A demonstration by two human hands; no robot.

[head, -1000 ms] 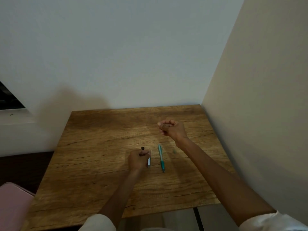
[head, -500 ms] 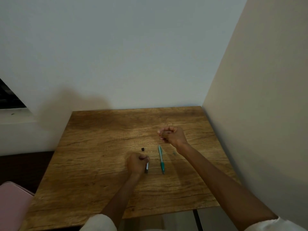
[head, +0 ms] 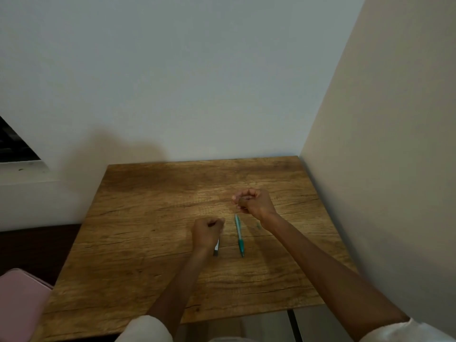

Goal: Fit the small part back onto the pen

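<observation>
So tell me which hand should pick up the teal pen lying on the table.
Probably the right. The right hand hovers just past the far end of the teal pen and seems to hold nothing large, though its fingers are curled. The left hand already grips a grey pen.

The table (head: 153, 243) is seen to be of wood or a wood-look board, brown, with dark grain lines and crack-like streaks, and a dull sheen near its middle. The teal pen (head: 239, 235) lying on it looks to be of smooth plastic. The pen (head: 216, 248) gripped in the left hand (head: 206, 233) shows a pale, glossy barrel; its material cannot be told. The walls (head: 197, 82) are painted matt and smooth. The sleeves (head: 145, 329) are of pale cloth. The pink thing (head: 17, 299) at the left edge appears smooth and matt.
</observation>
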